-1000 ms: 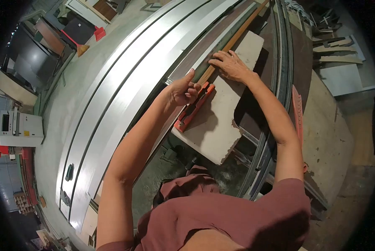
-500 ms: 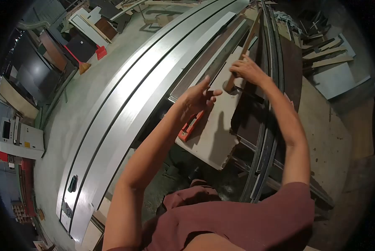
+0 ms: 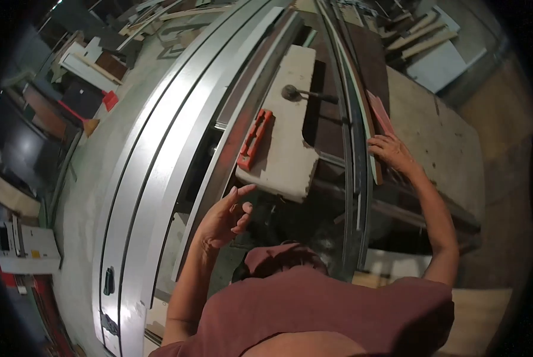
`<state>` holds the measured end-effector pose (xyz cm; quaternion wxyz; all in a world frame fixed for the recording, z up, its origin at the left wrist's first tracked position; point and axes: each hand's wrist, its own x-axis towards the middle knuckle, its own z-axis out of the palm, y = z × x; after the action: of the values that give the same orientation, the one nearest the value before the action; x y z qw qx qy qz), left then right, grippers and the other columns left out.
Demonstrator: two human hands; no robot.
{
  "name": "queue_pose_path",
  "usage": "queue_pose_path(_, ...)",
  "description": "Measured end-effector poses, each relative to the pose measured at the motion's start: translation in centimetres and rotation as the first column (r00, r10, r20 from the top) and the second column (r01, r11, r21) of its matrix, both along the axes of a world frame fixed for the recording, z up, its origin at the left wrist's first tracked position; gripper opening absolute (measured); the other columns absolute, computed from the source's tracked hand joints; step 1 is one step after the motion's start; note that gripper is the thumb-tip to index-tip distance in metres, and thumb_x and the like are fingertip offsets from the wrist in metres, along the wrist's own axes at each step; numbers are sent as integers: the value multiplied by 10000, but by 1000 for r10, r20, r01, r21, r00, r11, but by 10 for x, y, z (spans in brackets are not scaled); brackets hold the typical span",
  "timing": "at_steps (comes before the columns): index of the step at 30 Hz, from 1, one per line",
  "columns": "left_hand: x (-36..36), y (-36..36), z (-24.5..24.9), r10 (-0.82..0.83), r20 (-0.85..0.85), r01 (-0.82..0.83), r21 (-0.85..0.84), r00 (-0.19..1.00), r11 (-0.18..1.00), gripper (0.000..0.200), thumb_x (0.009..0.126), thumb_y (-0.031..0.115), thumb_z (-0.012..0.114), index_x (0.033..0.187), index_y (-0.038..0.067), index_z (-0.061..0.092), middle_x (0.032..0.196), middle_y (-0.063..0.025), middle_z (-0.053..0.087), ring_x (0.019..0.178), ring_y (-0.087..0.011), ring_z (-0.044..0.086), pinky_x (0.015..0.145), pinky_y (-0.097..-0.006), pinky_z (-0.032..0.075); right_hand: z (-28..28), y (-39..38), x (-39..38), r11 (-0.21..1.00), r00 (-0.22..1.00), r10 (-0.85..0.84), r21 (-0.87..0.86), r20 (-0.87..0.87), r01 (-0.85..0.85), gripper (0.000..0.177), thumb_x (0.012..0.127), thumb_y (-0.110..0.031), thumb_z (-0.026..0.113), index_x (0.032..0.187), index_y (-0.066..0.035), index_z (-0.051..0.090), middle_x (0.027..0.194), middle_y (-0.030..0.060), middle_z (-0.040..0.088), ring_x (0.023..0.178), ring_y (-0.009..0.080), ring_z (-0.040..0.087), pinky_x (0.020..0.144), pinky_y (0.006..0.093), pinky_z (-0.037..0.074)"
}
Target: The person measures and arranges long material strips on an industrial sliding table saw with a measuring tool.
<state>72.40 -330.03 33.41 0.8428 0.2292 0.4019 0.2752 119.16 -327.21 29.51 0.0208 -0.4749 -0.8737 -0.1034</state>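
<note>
My left hand (image 3: pixel 226 215) is raised with its fingers apart and holds nothing, near the front end of a long grey strip (image 3: pixel 223 163). My right hand (image 3: pixel 392 153) has its fingers bent over a long thin wooden strip (image 3: pixel 360 98), near its close end. That strip lies along the dark rails (image 3: pixel 351 137). A pinkish-red flat piece (image 3: pixel 380 112) shows just beyond the right hand. Between the hands is a pale board (image 3: pixel 287 152), bearing an orange-red slotted block (image 3: pixel 255 139) and a round dark knob with a lever (image 3: pixel 291 92).
A long shiny metal table (image 3: pixel 159 137) with two dark grooves runs along the left. On the right lies a large worn board (image 3: pixel 436 128). A broom (image 3: pixel 89 125), a red dustpan (image 3: pixel 110 100) and a white machine (image 3: pixel 28 247) stand farther left. Wood offcuts (image 3: pixel 424 38) lie back right.
My right hand has moved right and closer with the wooden strip, away from the knob to beside the dark rails. My left hand has drawn back from the red block towards my body.
</note>
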Motion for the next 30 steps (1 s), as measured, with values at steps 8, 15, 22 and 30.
queue_pose_path(8, -36, -75, -12, -17, 100, 17, 3, 995, 1000, 519, 919, 448, 429, 1298, 95, 397, 716, 6, 534, 500, -44, 430, 364, -144, 298, -55, -74, -6, 959, 980, -160, -218, 117, 182, 272, 801, -64, 519, 1062, -142, 523, 1277, 3, 454, 1235, 249, 390, 1043, 436, 292)
queue_pose_path(15, -97, -153, -40, 194, 88, -193, -27, 977, 981, 464, 926, 419, 432, 1254, 90, 438, 744, -21, 571, 510, -96, 462, 401, -191, 330, -53, -116, -110, 803, 779, -591, -62, -208, 593, 331, 812, -249, 591, 1097, -87, 543, 1067, 180, 558, 968, 334, 560, 733, 510, 450)
queue_pose_path(22, -136, -214, -56, 331, 153, -323, -80, 931, 943, 478, 905, 420, 480, 1249, 91, 437, 763, -10, 569, 539, -97, 470, 427, -184, 333, -97, -142, -146, 535, 584, -811, -352, 42, 768, 526, 750, -425, 650, 976, 41, 558, 938, 201, 627, 932, 374, 592, 776, 470, 452)
queue_pose_path(30, -139, -236, -40, 179, 136, -203, 183, 974, 962, 438, 923, 385, 457, 1242, 85, 443, 759, -40, 595, 531, -120, 482, 439, -218, 342, 13, -143, -116, 553, 353, -818, -788, -454, 271, 470, 749, -418, 640, 998, -32, 543, 756, 61, 530, 706, 134, 505, 603, 328, 427)
